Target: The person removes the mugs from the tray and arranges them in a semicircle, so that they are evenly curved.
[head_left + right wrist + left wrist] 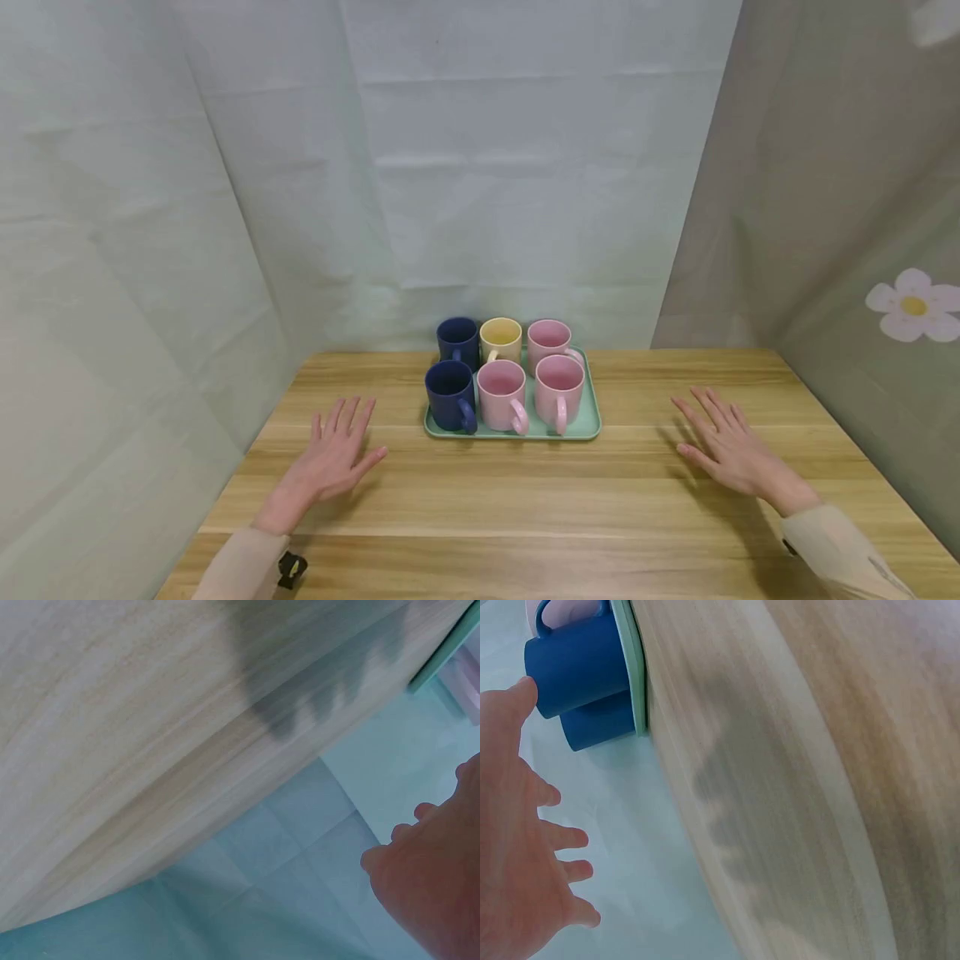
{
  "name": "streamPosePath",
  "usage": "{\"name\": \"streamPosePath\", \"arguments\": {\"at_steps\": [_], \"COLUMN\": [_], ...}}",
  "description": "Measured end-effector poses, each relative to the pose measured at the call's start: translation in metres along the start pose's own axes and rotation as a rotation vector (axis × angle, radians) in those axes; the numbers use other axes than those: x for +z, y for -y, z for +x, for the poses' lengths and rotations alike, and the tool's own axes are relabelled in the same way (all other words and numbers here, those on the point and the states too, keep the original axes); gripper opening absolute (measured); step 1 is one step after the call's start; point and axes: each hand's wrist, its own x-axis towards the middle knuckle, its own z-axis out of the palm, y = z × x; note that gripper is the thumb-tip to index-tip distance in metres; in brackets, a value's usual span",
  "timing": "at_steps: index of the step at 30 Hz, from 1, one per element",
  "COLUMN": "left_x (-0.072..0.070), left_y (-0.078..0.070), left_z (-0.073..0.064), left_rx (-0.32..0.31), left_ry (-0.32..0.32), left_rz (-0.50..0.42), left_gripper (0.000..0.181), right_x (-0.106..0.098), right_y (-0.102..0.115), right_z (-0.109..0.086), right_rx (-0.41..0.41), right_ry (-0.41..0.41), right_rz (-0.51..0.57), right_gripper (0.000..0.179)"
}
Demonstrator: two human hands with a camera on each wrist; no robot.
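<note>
Beige sleeves lie nearest us, head view; left hand and right hand, empty, fingers spread, flank without touching a rectangular mint-green tray bearing cylindrical handled navy mugs, yellow mug and pink mugs. Left wrist: we see navy mugs beyond the thumb. Right wrist: tray edge, upper right.

Left hand well left of the green tray, slightly on the wearer's side; palm down, fingers extended and spread, thumb angled out toward the tray. Right hand well right of it, palm down, fingers likewise splayed, thumb on tray side. Left forearm enters near-left of tray; right forearm, near-right.
</note>
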Motion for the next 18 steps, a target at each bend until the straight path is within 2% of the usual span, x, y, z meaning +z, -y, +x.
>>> {"name": "streamPosePath", "arguments": {"at_steps": [8,18], "left_x": [-0.0009,0.0008], "left_y": [-0.0013,-0.0011], "left_z": [0.0001,0.0010], "left_rx": [-0.002,0.004], "left_ry": [0.019,0.017], "left_rz": [-0.015,0.004], "left_gripper": [0.080,0.080], "right_x": [-0.0011,-0.0016], "right_y": [-0.0003,0.0023], "right_z": [0.0045,0.0089], "right_rx": [0.002,-0.009], "right_ry": [0.015,0.013], "right_rz": [0.024,-0.004], "right_gripper": [0.070,0.070]}}
